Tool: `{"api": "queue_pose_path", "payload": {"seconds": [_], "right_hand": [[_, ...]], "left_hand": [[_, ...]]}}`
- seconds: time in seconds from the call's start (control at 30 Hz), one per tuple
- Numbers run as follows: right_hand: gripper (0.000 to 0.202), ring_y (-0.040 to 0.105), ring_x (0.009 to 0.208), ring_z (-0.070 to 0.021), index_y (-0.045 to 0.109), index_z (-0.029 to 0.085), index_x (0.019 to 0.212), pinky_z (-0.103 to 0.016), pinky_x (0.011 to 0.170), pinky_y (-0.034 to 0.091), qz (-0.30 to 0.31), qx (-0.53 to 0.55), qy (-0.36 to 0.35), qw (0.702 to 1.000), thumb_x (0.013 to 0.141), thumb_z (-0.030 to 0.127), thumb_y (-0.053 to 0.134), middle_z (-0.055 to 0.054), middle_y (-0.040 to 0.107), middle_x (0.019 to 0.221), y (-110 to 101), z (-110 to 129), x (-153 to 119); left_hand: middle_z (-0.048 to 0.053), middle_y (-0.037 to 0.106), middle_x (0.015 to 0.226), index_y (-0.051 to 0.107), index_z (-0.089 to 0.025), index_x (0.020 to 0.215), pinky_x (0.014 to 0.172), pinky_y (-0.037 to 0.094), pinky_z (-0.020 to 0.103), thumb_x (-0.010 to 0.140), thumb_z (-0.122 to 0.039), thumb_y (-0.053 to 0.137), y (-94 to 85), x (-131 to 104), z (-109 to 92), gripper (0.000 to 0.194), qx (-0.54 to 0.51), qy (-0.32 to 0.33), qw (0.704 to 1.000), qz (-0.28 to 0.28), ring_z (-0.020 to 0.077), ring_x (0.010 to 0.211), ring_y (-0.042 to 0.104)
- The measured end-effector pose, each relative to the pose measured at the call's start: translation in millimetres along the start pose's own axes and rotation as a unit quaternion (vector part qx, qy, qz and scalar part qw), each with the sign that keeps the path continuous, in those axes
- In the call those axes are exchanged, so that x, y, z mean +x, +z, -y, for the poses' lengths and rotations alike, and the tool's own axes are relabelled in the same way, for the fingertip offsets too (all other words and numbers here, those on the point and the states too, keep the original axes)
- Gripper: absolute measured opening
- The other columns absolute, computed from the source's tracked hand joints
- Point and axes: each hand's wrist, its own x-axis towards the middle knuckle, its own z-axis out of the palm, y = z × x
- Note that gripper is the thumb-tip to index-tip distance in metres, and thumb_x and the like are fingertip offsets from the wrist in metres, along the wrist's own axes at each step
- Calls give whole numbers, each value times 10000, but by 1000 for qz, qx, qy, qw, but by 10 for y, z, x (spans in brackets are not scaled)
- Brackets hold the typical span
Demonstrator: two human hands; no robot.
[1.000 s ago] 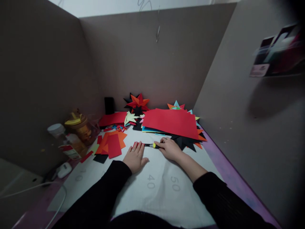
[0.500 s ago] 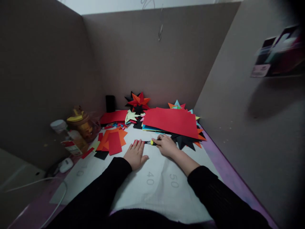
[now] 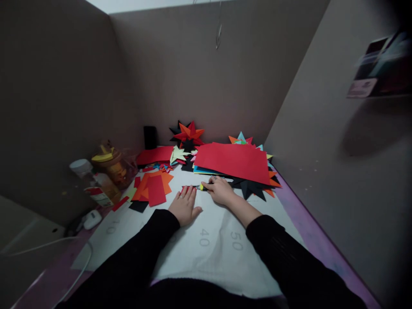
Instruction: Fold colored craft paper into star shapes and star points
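My left hand (image 3: 185, 209) lies flat with fingers stretched forward, pressing on a small piece of red paper (image 3: 184, 189) that shows at its fingertips. From the right, my right hand (image 3: 219, 190) is closed around a utility knife (image 3: 202, 187) with a yellow and black body. Its blade points left, close to the left fingertips, over the red paper's edge; exact contact is too small to make out. Both hands rest on a white mat (image 3: 222, 266) printed with numbers. Left of them lie red paper rectangles (image 3: 156, 191) and orange paper (image 3: 140, 192).
Behind my right hand is a stack of red sheets (image 3: 233, 161), with black folded stars (image 3: 254, 188) beside it. A red and orange star (image 3: 189, 134) stands at the back. Bottles (image 3: 99, 182), a jar (image 3: 112, 165) and a white cable (image 3: 86, 262) are on the left. Grey partitions enclose the table.
My right hand has slid the utility knife a little left, bringing its blade nearer the left fingertips. My left hand stays flat on the paper. The view has shifted slightly.
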Motion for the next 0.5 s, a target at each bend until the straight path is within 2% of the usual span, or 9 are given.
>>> {"api": "queue_pose_path", "payload": {"seconds": [0.17,0.3,0.37,0.43,0.5], "right_hand": [[439,455,1040,-253,503,341,1293,-348,840,331,0,2,12,1000,863,259,484,-86,566,1116,2,93,61],[425,448,1059,-263,488,314,1302,-362,848,328,-2,4,57,998,881,271,450,-102,551,1155,-9,151,54],[433,441,1070,-283,473,284,1312,-383,854,318,-4,-7,92,996,879,269,448,-128,535,1180,-29,122,-3],[450,439,1074,-306,461,246,1318,-404,854,307,-3,-22,135,991,868,238,451,-162,522,1189,-59,61,-94],[463,430,1093,-326,468,207,1310,-427,868,292,-15,-41,182,982,850,170,438,-189,512,1197,-89,5,-190]], "left_hand": [[198,219,1491,243,-57,1434,1075,211,505,882,-501,329,-14,-5,-5,714,-9,1,1000,5,342,1384,157],[204,211,1493,257,-58,1427,1073,207,522,870,-495,361,-12,-15,-10,715,-36,2,999,2,348,1384,154],[209,214,1492,258,-48,1421,1075,221,507,845,-487,414,-31,-9,25,741,-82,0,997,-10,344,1381,171],[208,303,1460,295,-46,1397,1062,283,446,854,-426,413,-74,11,112,673,-163,-33,984,-60,302,1354,274],[184,486,1329,416,-77,1310,997,375,372,891,-320,328,-132,40,244,492,-245,-113,951,-150,237,1233,455]]}}
